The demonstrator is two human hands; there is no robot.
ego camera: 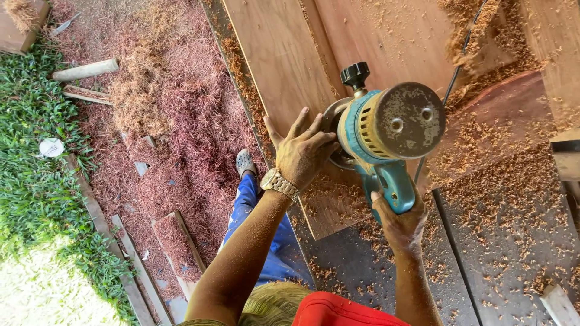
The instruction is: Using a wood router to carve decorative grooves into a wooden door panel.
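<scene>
A teal power router (386, 136) with a dusty round top and a black knob stands on a wooden board (284, 60) on the workbench. My right hand (399, 220) is wrapped around the router's teal handle on the near side. My left hand (302, 151), with a metal wristwatch, rests with fingers spread against the router's base on its left side, palm on the board. A black cord (459, 57) runs away from the tool toward the top right.
Wood shavings cover the bench (507, 199) and the ground at the left (175, 108). Grass (30, 181) lies at the far left. Loose planks (130, 259), a pale pipe (84, 70) and my leg in blue trousers with a grey shoe (246, 162) are below the bench edge.
</scene>
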